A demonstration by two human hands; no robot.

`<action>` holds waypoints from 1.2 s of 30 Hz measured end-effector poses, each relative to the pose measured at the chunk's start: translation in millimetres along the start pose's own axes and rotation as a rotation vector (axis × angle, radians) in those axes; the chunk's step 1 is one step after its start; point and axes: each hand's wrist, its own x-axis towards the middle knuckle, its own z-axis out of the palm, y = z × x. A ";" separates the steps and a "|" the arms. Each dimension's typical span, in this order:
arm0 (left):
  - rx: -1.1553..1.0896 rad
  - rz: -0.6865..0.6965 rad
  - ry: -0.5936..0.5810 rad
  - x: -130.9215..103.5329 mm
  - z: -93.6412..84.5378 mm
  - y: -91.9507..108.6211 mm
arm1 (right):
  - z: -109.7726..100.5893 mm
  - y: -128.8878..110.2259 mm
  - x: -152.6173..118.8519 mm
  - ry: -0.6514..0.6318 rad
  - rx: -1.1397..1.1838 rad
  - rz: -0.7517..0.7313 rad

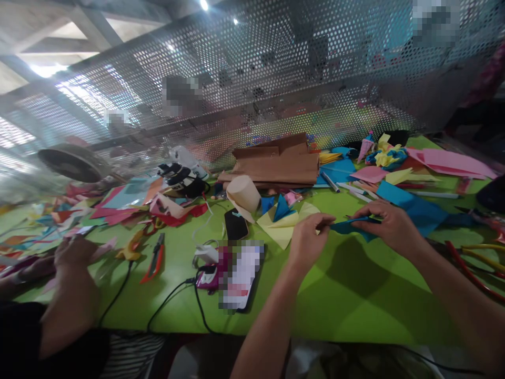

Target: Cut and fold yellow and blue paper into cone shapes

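Note:
A piece of blue paper [351, 225] is held in the air over the green table [355, 310], stretched between both hands. My left hand [311, 237] pinches its left end with thumb and fingers. At its right end, the fingers of my right hand [382, 221] are closed on the same paper. Left of my left hand, pale yellow paper [278, 226] lies on the table with a folded blue piece [282, 208] on it. A larger blue sheet [418, 208] lies behind my right hand.
A phone [244, 276], a purple power bank [209, 278] with cables, orange-handled cutters [154, 260] and a yellow glue gun [132, 246] lie leftward. Another person's hand [74, 252] is at far left. Brown paper [272, 166] lies behind. Red-and-yellow-handled tools [473, 263] are at right.

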 end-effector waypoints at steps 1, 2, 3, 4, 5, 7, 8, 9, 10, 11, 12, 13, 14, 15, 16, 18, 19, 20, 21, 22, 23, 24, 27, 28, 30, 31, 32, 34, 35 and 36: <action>-0.001 0.000 -0.002 0.0 -0.2 -0.1 | 0.1 -1.0 -0.4 0.002 -0.002 0.003; 0.001 0.001 -0.005 0.1 -0.4 -0.3 | 0.3 -2.0 -0.8 0.002 -0.003 0.003; 0.005 0.005 -0.007 0.2 -0.7 -0.7 | 0.6 -2.9 -1.3 0.003 -0.004 0.001; 0.013 0.010 -0.012 0.3 -1.0 -1.1 | 1.1 -3.6 -1.8 0.004 -0.002 -0.003; 0.028 0.018 -0.020 0.4 -1.3 -1.5 | 1.7 -4.1 -2.2 0.006 0.003 -0.009; 0.073 0.047 -0.052 0.4 -2.0 -1.7 | 3.2 -4.7 -2.8 0.007 0.012 -0.020; 0.102 0.069 -0.074 0.4 -2.2 -1.3 | 4.1 -4.9 -3.0 0.004 0.012 -0.024; 0.129 0.093 -0.098 0.4 -2.2 -0.8 | 5.0 -5.2 -3.2 0.000 0.010 -0.028; 0.153 0.117 -0.121 0.3 -1.9 -0.1 | 5.9 -5.6 -3.5 -0.004 0.008 -0.032; 0.175 0.139 -0.141 0.2 -1.2 0.6 | 6.8 -6.1 -3.8 -0.010 0.007 -0.035; 0.195 0.154 -0.157 0.1 -0.3 1.2 | 7.7 -6.8 -4.2 -0.015 0.008 -0.039; 0.214 0.163 -0.172 0.0 1.0 1.4 | 8.5 -7.5 -4.9 -0.023 0.010 -0.041; 0.228 0.165 -0.184 -0.1 2.3 1.2 | 9.4 -8.2 -5.7 -0.031 0.012 -0.044; 0.239 0.163 -0.195 -0.2 3.6 0.6 | 10.1 -8.9 -6.6 -0.040 0.012 -0.048; 0.246 0.158 -0.201 -0.3 4.8 -0.3 | 10.8 -9.6 -7.6 -0.048 0.011 -0.052; 0.243 0.147 -0.195 -0.3 6.4 -2.6 | 11.7 -11.0 -9.4 -0.043 0.027 -0.058; 0.239 0.141 -0.184 -0.3 6.7 -3.7 | 11.8 -11.8 -10.0 -0.028 0.046 -0.065; 0.237 0.134 -0.169 -0.3 6.6 -4.6 | 11.4 -12.7 -10.3 -0.005 0.067 -0.078; 0.239 0.126 -0.153 -0.2 6.4 -5.2 | 10.7 -13.8 -10.3 0.024 0.083 -0.100; 0.244 0.118 -0.138 -0.2 6.0 -5.5 | 9.6 -14.9 -10.1 0.056 0.088 -0.133; 0.251 0.110 -0.125 -0.2 5.6 -5.5 | 8.3 -16.2 -9.6 0.085 0.078 -0.172; 0.260 0.105 -0.114 -0.1 5.2 -5.3 | 6.9 -17.4 -9.1 0.103 0.056 -0.212; 0.281 0.100 -0.105 -0.3 4.8 -4.4 | 4.1 -20.4 -7.8 0.111 -0.021 -0.288; 0.286 0.100 -0.107 -0.4 4.9 -4.2 | 4.0 -20.8 -7.7 0.105 -0.042 -0.296; 0.297 0.102 -0.108 -0.7 5.3 -4.2 | 4.7 -20.9 -7.8 0.095 -0.079 -0.298; 0.304 0.108 -0.107 -0.9 5.6 -4.3 | 5.4 -20.5 -7.9 0.090 -0.094 -0.298; 0.313 0.115 -0.107 -1.0 5.8 -4.6 | 6.1 -19.8 -8.0 0.084 -0.109 -0.301; 0.333 0.134 -0.107 -1.4 6.3 -5.0 | 7.1 -18.3 -8.0 0.073 -0.137 -0.315; 0.347 0.144 -0.105 -1.5 6.4 -5.2 | 7.3 -17.6 -7.9 0.070 -0.151 -0.326; 0.364 0.154 -0.103 -1.6 6.6 -5.3 | 7.4 -16.9 -7.7 0.070 -0.164 -0.338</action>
